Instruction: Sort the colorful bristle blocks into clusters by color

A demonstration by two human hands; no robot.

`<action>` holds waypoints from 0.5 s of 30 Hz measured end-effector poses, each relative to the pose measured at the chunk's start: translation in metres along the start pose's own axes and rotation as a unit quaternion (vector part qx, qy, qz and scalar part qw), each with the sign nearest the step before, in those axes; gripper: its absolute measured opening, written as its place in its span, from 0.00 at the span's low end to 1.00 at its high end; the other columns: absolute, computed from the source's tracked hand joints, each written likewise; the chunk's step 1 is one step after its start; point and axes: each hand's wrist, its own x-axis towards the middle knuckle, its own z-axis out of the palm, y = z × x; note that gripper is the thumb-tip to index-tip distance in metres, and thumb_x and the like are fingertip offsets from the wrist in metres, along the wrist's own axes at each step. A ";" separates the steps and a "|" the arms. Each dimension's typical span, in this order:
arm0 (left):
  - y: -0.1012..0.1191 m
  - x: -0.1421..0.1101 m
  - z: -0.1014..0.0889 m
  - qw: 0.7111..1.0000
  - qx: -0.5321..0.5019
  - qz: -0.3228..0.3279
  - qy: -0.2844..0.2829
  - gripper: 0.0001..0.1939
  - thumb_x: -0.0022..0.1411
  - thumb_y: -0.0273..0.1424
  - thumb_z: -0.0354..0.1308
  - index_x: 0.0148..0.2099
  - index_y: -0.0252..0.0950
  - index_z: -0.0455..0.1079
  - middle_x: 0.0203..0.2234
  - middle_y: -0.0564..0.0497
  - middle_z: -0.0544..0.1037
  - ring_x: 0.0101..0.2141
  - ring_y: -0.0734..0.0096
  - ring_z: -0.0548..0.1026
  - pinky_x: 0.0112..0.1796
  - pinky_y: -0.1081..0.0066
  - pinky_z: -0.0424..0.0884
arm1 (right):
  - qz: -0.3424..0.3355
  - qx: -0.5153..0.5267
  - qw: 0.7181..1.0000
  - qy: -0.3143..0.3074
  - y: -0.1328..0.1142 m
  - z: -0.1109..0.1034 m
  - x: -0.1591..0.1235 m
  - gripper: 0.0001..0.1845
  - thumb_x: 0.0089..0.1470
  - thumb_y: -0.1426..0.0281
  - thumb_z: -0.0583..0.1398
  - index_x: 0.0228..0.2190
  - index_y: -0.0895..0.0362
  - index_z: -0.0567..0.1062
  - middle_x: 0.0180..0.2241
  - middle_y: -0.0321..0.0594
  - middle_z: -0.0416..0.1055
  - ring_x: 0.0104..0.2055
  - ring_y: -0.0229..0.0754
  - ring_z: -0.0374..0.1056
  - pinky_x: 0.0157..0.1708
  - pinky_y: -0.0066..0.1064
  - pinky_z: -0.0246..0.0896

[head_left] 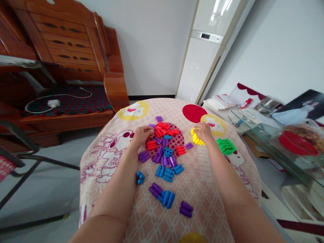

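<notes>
On the round table, my left hand (142, 135) is at the left edge of the red bullet-shaped plastic blocks (163, 128). Its fingers are bent together, and what is between them is hidden. My right hand (204, 132) has its fingers closed on the edge of a cluster of yellow blocks (197, 139). Right of that hand sits a green block cluster (226, 146). Purple blocks (158, 154) and blue blocks (168, 174) lie scattered between my forearms. A joined purple-and-blue piece (162, 195) is closer to me, beside a purple pair (186, 209).
A patterned cloth (202, 202) covers the table. Behind to the left stands a wooden bench (73, 50) with a white charger (53, 103). At the right, a glass shelf (283, 148) bears a red basin (298, 143). A tall white air conditioner (202, 57) stands at the back.
</notes>
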 end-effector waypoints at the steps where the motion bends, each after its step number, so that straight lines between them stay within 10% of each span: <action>1: 0.000 0.000 0.000 1.000 0.000 0.000 0.001 0.11 0.48 0.30 0.65 0.36 0.31 0.75 0.23 0.52 0.79 0.26 0.72 0.77 0.31 0.73 0.74 | -0.006 0.011 1.000 0.006 0.001 0.000 0.000 0.11 0.47 0.74 0.58 0.30 0.57 0.82 0.39 0.46 0.78 0.43 0.49 0.71 0.48 0.39 0.64; 15: 0.000 0.001 0.000 1.000 -0.006 -0.004 0.001 0.10 0.49 0.29 0.64 0.36 0.31 0.75 0.23 0.52 0.79 0.26 0.72 0.77 0.31 0.72 0.74 | -0.044 0.019 0.999 0.007 -0.003 -0.003 -0.007 0.11 0.48 0.77 0.58 0.24 0.57 0.81 0.35 0.46 0.79 0.41 0.47 0.74 0.46 0.36 0.68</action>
